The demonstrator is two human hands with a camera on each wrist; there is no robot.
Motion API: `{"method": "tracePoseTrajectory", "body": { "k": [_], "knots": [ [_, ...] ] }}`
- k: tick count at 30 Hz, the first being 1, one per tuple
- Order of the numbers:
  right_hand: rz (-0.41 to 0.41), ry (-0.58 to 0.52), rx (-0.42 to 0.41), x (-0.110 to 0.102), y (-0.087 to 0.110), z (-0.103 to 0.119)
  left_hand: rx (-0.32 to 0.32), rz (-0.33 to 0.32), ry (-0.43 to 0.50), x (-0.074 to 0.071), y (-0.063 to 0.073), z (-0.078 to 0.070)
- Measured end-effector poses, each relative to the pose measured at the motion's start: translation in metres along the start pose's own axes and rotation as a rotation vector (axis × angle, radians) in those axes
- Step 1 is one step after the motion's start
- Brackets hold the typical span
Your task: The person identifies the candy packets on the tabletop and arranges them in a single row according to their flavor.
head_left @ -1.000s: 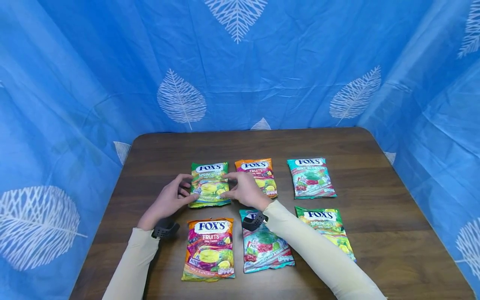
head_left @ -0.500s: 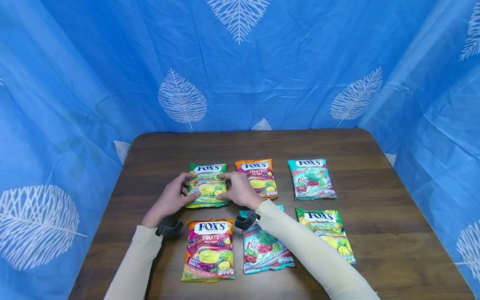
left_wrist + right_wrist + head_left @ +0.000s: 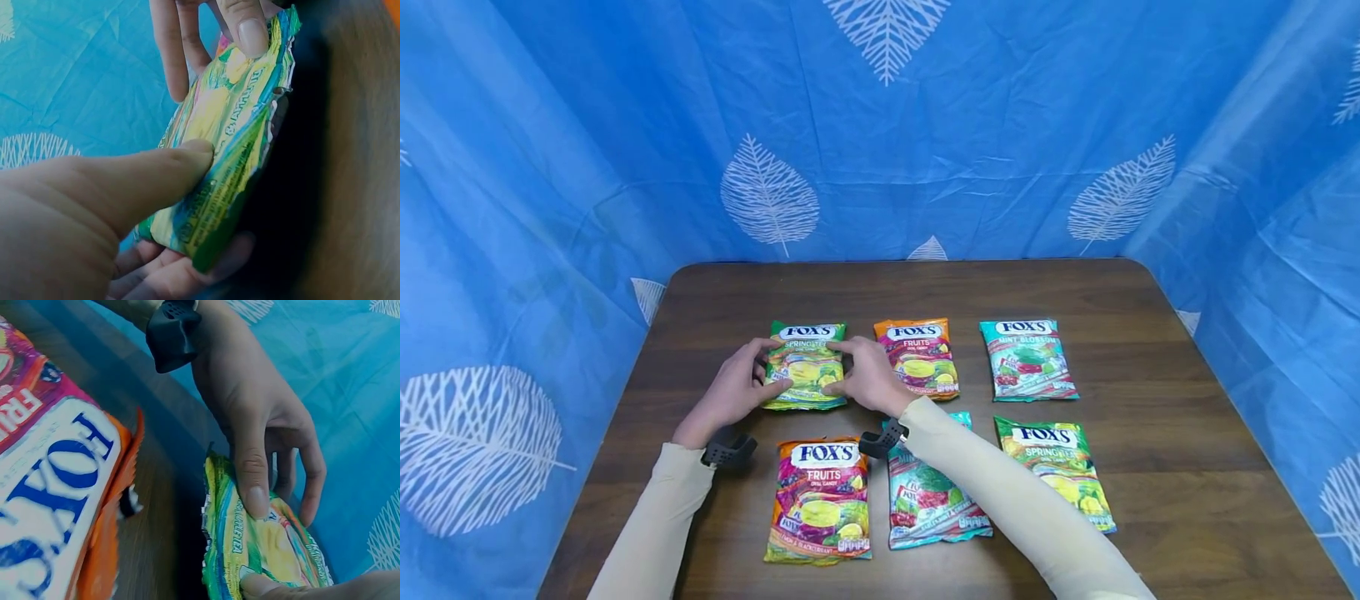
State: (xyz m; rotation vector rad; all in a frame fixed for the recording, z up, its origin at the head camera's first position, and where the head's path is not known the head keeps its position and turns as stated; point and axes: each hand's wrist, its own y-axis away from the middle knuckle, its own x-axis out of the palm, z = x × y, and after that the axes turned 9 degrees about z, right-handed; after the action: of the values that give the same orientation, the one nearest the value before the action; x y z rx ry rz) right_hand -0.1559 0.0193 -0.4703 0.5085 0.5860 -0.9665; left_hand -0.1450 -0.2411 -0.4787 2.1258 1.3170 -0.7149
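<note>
A green and yellow Fox's Spring Tea candy bag (image 3: 806,367) is held between both hands at the table's back left. My left hand (image 3: 730,387) grips its left side, thumb on the printed front and fingers curled behind, as the left wrist view shows. At the opposite side my right hand (image 3: 871,375) pinches the bag (image 3: 269,537), its thumb on the front near the lower corner. Just right of it lies an orange and purple Fruits candy bag (image 3: 925,362), partly behind the right hand. Nearer me is another Fruits bag (image 3: 820,508).
A teal Mint Blossom bag (image 3: 1028,360) lies at the back right. Another teal bag (image 3: 932,500) and a second Spring Tea bag (image 3: 1060,467) are partly under the right forearm in view. The brown wooden table (image 3: 1187,467) is bordered by blue leaf-print cloth (image 3: 880,167).
Both hands have shifted left together with the green Spring Tea bag, widening the gap to the Fruits bag on its right. The other bags have stayed put.
</note>
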Motion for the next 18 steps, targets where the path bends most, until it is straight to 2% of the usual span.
{"method": "tracePoseTrajectory", "body": {
  "k": [7,18],
  "knots": [
    [-0.005,-0.028,-0.010,0.005,-0.020,0.012,0.025,-0.026,-0.042,-0.023,-0.001,0.010],
    [-0.015,-0.070,-0.032,0.014,-0.063,0.039,-0.026,-0.021,-0.066,-0.069,-0.007,0.027]
  ]
}}
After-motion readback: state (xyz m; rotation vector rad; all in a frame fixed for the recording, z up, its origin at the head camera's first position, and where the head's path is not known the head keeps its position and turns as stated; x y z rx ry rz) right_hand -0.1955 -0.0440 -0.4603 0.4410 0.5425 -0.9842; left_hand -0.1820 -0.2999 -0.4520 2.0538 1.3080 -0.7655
